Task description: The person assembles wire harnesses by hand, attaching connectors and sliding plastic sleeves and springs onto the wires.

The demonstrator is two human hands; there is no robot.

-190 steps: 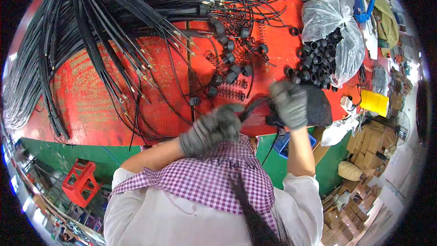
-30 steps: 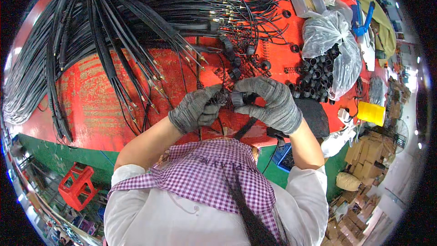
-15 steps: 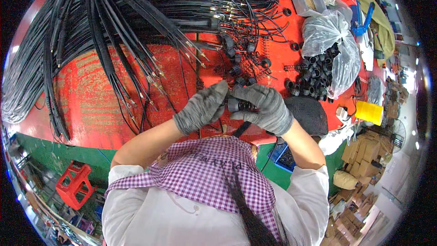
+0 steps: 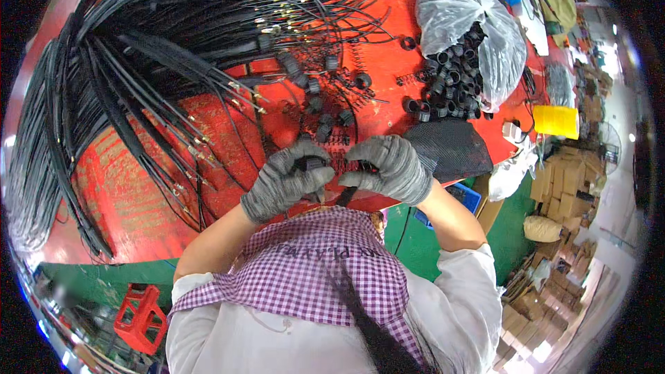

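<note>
grey-gloved hands have drawn together over the red bench (image 4: 138, 201): the left hand (image 4: 280, 181) is closed on a small black connector (image 4: 309, 164), the right hand (image 4: 391, 166) pinches its black cable (image 4: 346, 196), no longer by the dark mat (image 4: 447, 147).

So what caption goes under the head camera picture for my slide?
Two gray-gloved hands, left hand and right hand, hold small black parts above a red table.
</note>
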